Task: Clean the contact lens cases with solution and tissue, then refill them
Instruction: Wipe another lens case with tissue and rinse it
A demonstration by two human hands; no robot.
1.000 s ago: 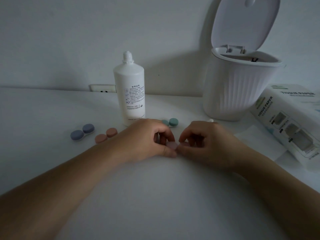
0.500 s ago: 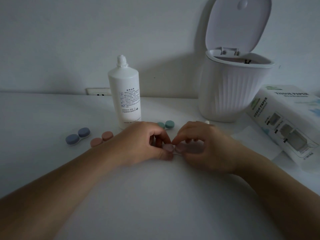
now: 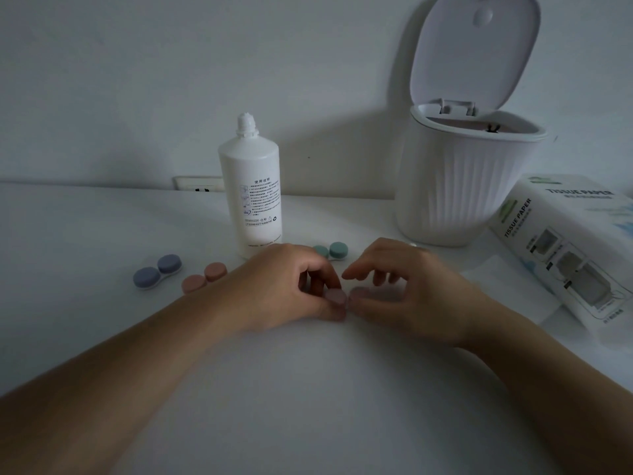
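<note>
Grip: left hand (image 3: 287, 286) pinches one cap of small mauve plastic twin-cap lens case (image 3: 337, 297) | right hand (image 3: 411, 296) thumb at other cap, fingers lifted, hold unclear | case low at tabletop (image 3: 308, 389) centre, likely steadied for unscrewing.

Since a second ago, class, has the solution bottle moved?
No. The solution bottle still stands just right of the wall socket; only the view shifted.

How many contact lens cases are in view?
4: blue case far left; orange case beside it; green case behind left hand, which holds pink case against right hand. Hands may hide more.
</note>
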